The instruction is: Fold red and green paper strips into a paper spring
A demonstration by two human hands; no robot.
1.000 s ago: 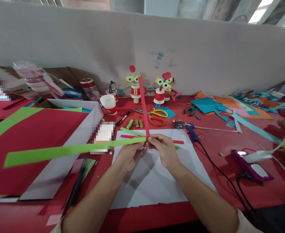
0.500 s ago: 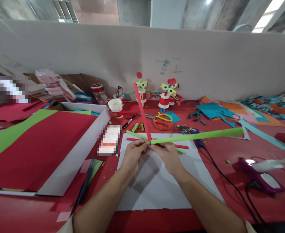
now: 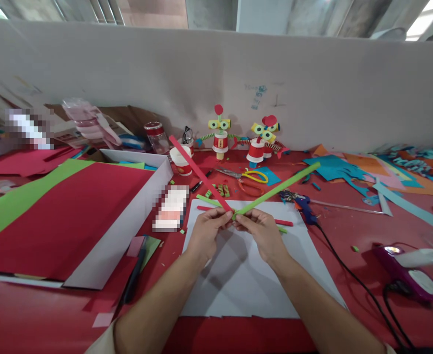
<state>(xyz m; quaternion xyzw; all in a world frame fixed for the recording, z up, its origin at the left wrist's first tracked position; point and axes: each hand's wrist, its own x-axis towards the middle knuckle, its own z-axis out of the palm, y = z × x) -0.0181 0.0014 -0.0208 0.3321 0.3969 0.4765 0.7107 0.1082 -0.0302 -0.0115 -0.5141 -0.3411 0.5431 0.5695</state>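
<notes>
One red strip (image 3: 201, 173) pinched in the left hand (image 3: 206, 232) points toward half-past ten, a green strip (image 3: 280, 190) pinched in the right hand (image 3: 263, 230) toward two o'clock.

Over the white sheet (image 3: 238, 280), our left hand (image 3: 207, 233) and right hand (image 3: 262, 232) hide the near ends of the red strip (image 3: 199, 173) and green strip (image 3: 277, 191). Left of the sheet, a pale rectangle (image 3: 171, 209) is pixelated, a box (image 3: 128, 226) cropped; beyond it, we cannot read the writing (image 3: 262, 89).
</notes>
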